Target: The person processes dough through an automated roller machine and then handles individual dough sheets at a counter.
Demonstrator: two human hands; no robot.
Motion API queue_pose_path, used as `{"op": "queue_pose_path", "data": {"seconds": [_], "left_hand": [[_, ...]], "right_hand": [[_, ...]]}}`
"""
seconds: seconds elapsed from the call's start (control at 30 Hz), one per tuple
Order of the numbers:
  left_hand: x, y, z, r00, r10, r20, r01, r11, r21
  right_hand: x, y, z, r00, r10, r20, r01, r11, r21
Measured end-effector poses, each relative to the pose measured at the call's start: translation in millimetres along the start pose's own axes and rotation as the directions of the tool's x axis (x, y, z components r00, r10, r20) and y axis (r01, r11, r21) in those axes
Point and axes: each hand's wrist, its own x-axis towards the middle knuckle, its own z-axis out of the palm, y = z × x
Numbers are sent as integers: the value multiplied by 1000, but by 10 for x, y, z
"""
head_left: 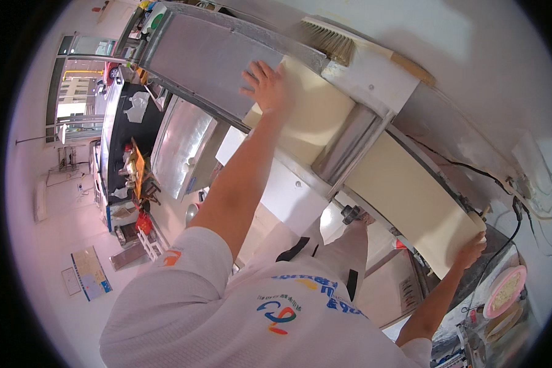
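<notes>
A pale cream dough sheet (pixel 313 104) lies on the belt of a sheeting machine (pixel 193 61), entering at a steel roller housing (pixel 356 141). My left hand (pixel 267 86) is spread at the sheet's left edge, over the grey belt, fingers apart. Past the rollers a long, smooth length of the sheet (pixel 398 196) runs down to the right. My right hand (pixel 472 248) has its fingers round the far end of that length, where the sheet bends at the belt's end. A black knob (pixel 351 213) sits below the housing.
A bristle brush (pixel 331 40) lies atop the housing. Dark cables (pixel 503 184) hang on the right, above a pink-rimmed bowl (pixel 506 291) of pale bits. Off to the left are a steel-topped unit (pixel 178 144), a dark counter (pixel 126 132), a wooden folding stool (pixel 138 172) and a window.
</notes>
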Motion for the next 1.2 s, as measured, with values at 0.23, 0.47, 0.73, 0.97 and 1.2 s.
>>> {"op": "queue_pose_path", "data": {"seconds": [0.23, 0.47, 0.73, 0.97, 1.2], "left_hand": [[173, 356, 164, 997, 54, 50, -49, 994, -101], [-103, 462, 141, 996, -81, 35, 83, 995, -58], [-151, 315, 201, 998, -64, -16, 63, 994, -92], [-131, 386, 253, 996, -89, -30, 89, 996, 2], [-144, 459, 244, 998, -48, -29, 48, 999, 2]], "right_hand": [[688, 1226, -38, 965, -173, -195, 174, 985, -9], [523, 964, -31, 970, -243, -26, 232, 886, 402], [312, 647, -15, 990, -128, -54, 131, 990, 52], [453, 780, -10, 934, -325, -145, 271, 914, -303], [740, 1073, -152, 992, -118, 46, 105, 969, 222]]}}
